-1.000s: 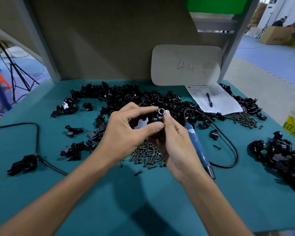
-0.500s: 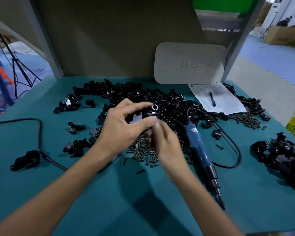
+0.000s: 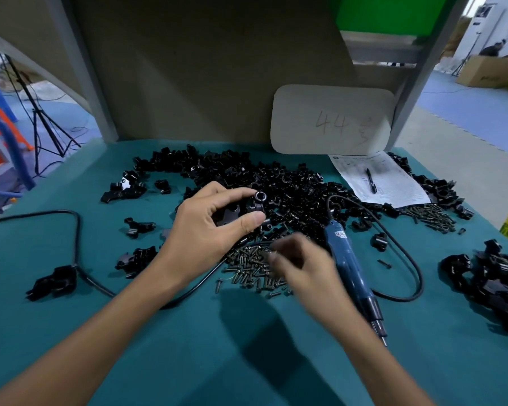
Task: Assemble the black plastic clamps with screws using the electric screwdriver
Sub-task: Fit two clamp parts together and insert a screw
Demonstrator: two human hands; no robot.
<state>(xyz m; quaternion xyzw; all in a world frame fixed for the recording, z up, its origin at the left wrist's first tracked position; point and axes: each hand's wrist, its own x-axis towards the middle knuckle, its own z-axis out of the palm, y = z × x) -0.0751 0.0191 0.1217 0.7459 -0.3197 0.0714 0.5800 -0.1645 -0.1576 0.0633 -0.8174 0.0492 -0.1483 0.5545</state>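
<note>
My left hand (image 3: 206, 227) grips a clamp (image 3: 247, 208) between the thumb and curled fingers, just above the bench (image 3: 188, 347) at the near edge of the big heap of clamp parts (image 3: 276, 183). My right hand (image 3: 302, 265) is down over the pile of screws (image 3: 247, 265). It is blurred, so I cannot tell whether its fingers pinch a screw or are apart.

The screws are small and lie jumbled, so I could lift two at once or drop one among the black parts, where I would likely lose it. If my thumb slackens, the clamp could turn in my grip and its hole end up off line for the screw. The screwdriver (image 3: 349, 262) lies just beside my right hand with its cord (image 3: 408, 259) looped round it, and a careless wrist could snag that.

I see no tray or bin holding the parts; everything lies loose on the bench. A cardboard box (image 3: 493, 73) stands far off, and I cannot see its contents.
</note>
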